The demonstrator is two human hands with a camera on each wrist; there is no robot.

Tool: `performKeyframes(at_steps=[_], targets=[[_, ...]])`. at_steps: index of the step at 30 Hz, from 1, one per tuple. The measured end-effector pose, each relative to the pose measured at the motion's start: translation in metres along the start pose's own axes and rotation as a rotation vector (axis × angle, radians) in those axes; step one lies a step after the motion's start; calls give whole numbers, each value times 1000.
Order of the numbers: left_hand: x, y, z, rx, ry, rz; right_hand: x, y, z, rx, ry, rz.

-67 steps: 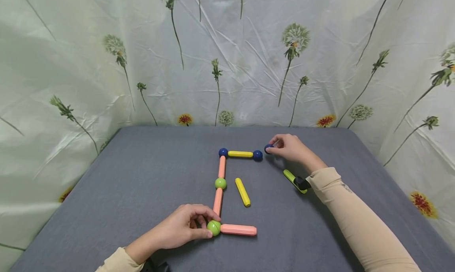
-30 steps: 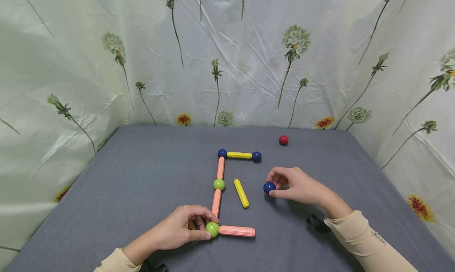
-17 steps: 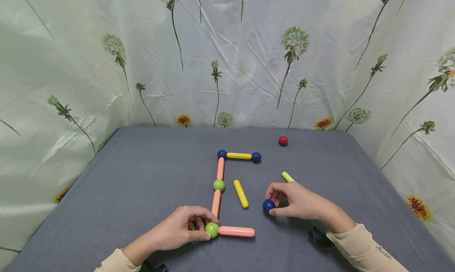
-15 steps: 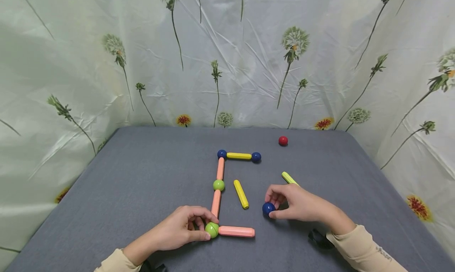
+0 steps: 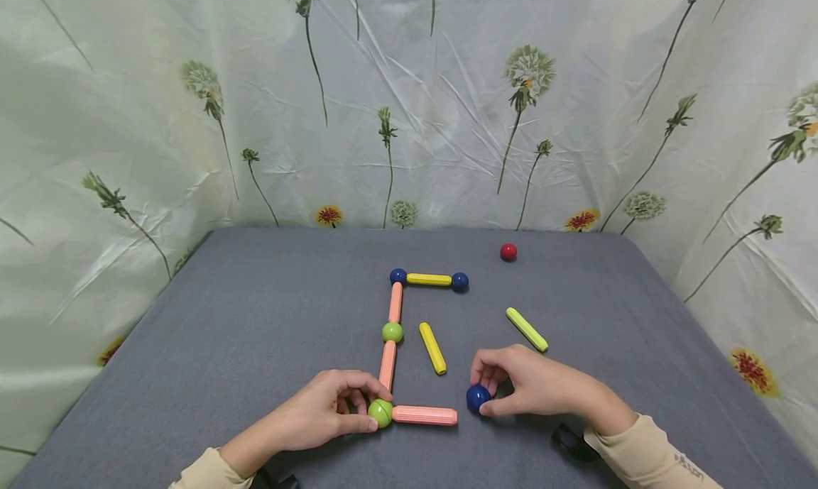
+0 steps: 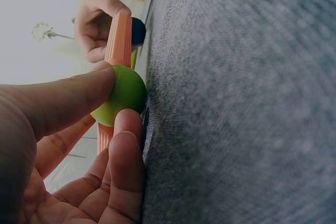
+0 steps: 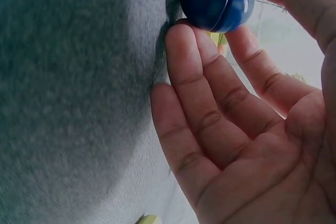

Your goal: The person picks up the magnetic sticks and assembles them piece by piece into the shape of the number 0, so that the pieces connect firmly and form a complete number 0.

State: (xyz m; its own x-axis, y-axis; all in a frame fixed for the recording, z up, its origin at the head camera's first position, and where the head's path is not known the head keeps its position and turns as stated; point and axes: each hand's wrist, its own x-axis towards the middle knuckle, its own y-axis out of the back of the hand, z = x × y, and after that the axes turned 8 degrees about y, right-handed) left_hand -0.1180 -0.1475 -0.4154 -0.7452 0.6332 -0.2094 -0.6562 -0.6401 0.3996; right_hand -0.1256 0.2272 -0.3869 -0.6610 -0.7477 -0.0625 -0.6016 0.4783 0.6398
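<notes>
My left hand (image 5: 326, 412) pinches a green ball (image 5: 380, 413) at the near corner of a chain of rods and balls. From that ball a pink rod (image 5: 424, 415) points right, its far end bare. Another pink rod (image 5: 388, 365) leads away to a second green ball (image 5: 393, 332). Between thumb and fingers my right hand (image 5: 537, 384) grips a blue ball (image 5: 478, 399), slightly apart from the bare end of the pink rod. Seen from the right wrist, the blue ball (image 7: 216, 1) has a seam and sits close to the cloth.
Farther along the chain come a pink rod (image 5: 396, 302), a blue ball (image 5: 398, 277), a yellow rod (image 5: 429, 279) and another blue ball (image 5: 460, 282). Loose on the grey cloth (image 5: 287, 297) lie a yellow rod (image 5: 432, 348), a yellow-green rod (image 5: 527, 329) and a red ball (image 5: 508, 252).
My right hand has brought the blue ball from the far side toward me, close to the pink rod's end. The red ball and yellow-green rod have come into full view. My left hand stays put.
</notes>
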Motion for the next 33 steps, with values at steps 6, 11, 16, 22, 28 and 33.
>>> performKeyframes(at_steps=[6, 11, 16, 22, 28, 33], targets=[[0, 0, 0, 2, -1, -2, -1, -4, -3, 12, 4, -10], [0, 0, 1, 9, 1, 0, 0, -7, -2, 40, 11, -30], [0, 0, 1, 11, 1, 3, 1, -8, -3, 53, 14, -46], [0, -1, 0, 9, -7, 6, 2, -10, -2, 62, 38, -56], [0, -1, 0, 9, -2, 5, 2, -13, -3, 77, 52, -62], [0, -1, -1, 16, -5, 13, 2, -15, -3, 96, 46, -65]])
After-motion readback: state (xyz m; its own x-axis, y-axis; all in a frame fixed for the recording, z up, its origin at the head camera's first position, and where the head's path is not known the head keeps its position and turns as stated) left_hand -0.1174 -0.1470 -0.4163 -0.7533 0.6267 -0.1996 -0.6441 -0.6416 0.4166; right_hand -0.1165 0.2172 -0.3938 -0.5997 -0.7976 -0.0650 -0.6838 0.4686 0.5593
